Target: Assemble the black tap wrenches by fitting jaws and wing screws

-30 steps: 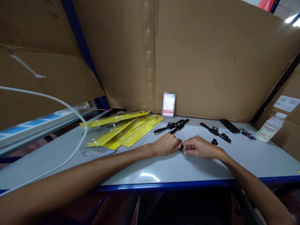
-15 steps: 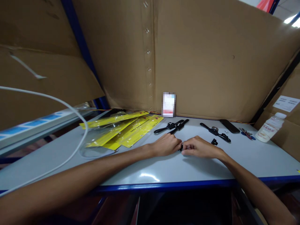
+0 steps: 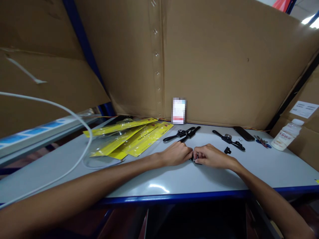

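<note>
Close together over the middle of the table, my left hand [image 3: 178, 153] and my right hand [image 3: 211, 156] are both closed on a small black spokeshave part [image 3: 191, 159]. Most of it is hidden by my fingers. Right of my hands lies a black cap piece [image 3: 227, 150]. Behind that rests a black spokeshave [image 3: 236, 144] with a loose-looking metal blade [image 3: 228, 135] against its middle. Two more black spokeshaves, one on the left [image 3: 171, 136] and one crossing it [image 3: 190, 133], lie just beyond my left hand.
Yellow packaging cards in clear plastic [image 3: 149, 137] spread over the left side. A white cable [image 3: 74, 114] loops in front of a power strip [image 3: 32, 132]. At right are a dark flat object [image 3: 244, 133], keys [image 3: 263, 142] and a bottle [image 3: 286, 135]. Cardboard [image 3: 224, 66] walls the back.
My right fingers have shifted slightly and curled more at the black part. My left hand stays in nearly the same place.
</note>
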The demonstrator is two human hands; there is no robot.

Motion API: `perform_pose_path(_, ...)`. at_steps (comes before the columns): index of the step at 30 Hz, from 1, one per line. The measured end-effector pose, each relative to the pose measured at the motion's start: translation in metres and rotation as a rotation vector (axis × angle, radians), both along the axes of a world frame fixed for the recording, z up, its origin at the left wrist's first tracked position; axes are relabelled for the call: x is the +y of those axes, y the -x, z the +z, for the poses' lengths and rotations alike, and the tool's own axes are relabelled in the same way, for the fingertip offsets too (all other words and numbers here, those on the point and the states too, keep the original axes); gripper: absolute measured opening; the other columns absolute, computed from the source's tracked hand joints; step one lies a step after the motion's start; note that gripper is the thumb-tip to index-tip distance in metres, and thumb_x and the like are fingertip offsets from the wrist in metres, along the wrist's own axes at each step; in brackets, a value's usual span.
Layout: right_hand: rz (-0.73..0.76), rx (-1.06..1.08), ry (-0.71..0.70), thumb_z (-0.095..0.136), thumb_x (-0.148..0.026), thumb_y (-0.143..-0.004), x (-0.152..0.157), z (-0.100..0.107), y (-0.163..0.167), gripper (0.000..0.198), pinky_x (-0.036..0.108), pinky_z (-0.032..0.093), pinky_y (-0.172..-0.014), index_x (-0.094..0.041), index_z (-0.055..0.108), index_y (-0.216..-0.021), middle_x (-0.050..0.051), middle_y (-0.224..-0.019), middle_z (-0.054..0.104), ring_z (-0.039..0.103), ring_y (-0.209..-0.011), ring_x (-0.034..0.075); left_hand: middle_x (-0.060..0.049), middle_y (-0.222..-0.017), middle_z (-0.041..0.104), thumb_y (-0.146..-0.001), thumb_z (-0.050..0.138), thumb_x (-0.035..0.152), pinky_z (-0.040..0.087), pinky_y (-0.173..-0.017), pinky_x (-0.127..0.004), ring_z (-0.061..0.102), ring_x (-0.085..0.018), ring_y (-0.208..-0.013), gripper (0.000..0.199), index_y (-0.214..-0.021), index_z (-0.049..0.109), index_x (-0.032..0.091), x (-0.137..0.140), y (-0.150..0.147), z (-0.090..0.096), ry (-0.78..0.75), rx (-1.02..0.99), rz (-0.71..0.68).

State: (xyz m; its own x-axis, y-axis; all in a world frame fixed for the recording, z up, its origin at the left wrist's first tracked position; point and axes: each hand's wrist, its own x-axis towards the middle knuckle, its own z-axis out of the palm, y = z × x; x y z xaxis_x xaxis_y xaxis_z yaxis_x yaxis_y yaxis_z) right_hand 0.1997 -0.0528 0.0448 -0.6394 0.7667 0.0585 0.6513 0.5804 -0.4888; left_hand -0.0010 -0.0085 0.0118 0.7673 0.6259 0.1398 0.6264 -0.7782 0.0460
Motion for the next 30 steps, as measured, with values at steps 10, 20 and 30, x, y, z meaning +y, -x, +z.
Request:
perform_pose_path(10,-0.008,-0.087,-0.117,0.056,-0.007,-0.078,-0.006,0.003,0.003,0.014,0.024,0.03,-0.06,-0.019,0.063,-0.082,-0.004,-0.066,0.058,0.046,-0.061,0.01,-0.011,-0.078,0.074,-0.101,0.043,0.027,0.039,-0.061,-0.028,0.068,-0.022,-0.069,0.036,-0.091,0.076,0.016,0.0,0.0,0.0,-0.007,0.016,-0.001)
perform_pose_path(20,0.051,-0.04,-0.12,0.057,-0.007,-0.073,-0.006,0.002,0.005,0.013,0.023,0.032,-0.062,-0.019,0.058,-0.079,-0.002,-0.074,0.059,0.046,-0.065,0.011,-0.011,-0.077,0.073,-0.1,0.044,0.028,0.041,-0.061,-0.028,0.068,-0.021,-0.066,0.036,-0.088,0.075,0.016,0.001,0.0,-0.002,-0.013,0.006,-0.005)
perform_pose_path(30,-0.311,-0.078,-0.265,0.057,-0.011,-0.077,0.025,0.001,-0.022,0.012,0.024,0.034,-0.065,-0.018,0.063,-0.084,0.0,-0.075,0.064,0.053,-0.069,0.013,-0.008,-0.065,0.066,-0.098,0.041,0.024,0.038,-0.06,-0.029,0.061,-0.019,-0.058,0.037,-0.075,0.069,0.015,-0.003,-0.001,0.004,-0.043,0.0,-0.02)
